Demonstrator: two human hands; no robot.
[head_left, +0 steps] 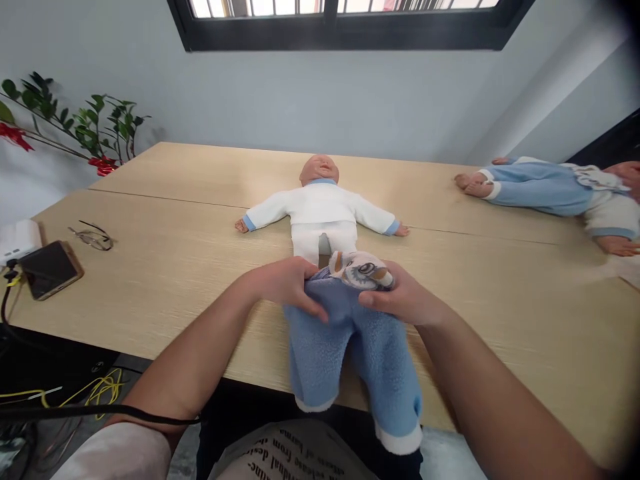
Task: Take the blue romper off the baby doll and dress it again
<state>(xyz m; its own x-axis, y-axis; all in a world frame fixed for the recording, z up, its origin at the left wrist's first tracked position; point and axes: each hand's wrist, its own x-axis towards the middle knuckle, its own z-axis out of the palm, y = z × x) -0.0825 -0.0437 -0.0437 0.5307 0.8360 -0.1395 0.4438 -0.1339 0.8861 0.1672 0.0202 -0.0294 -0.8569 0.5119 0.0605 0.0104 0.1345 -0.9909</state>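
Observation:
Small blue fleece trousers (325,353) with white cuffs hang from both hands over the table's front edge. My left hand (290,283) grips the waistband on one side, thumb in front. My right hand (400,293) closes on the other side, by a patterned patch of cloth (367,270) folded out at the top. Just beyond them a baby doll (323,207) lies on its back, arms spread, in a white top with blue collar and cuffs. White cloth covers its upper legs; its lower legs are hidden behind the trousers and hands.
A second doll (545,187) in blue trousers lies at the right of the wooden table (190,267). Toward the left are eyeglasses (95,237), a phone (50,270) and a white box-like device (20,240) with a cable. A leafy plant (100,127) stands beyond the left edge.

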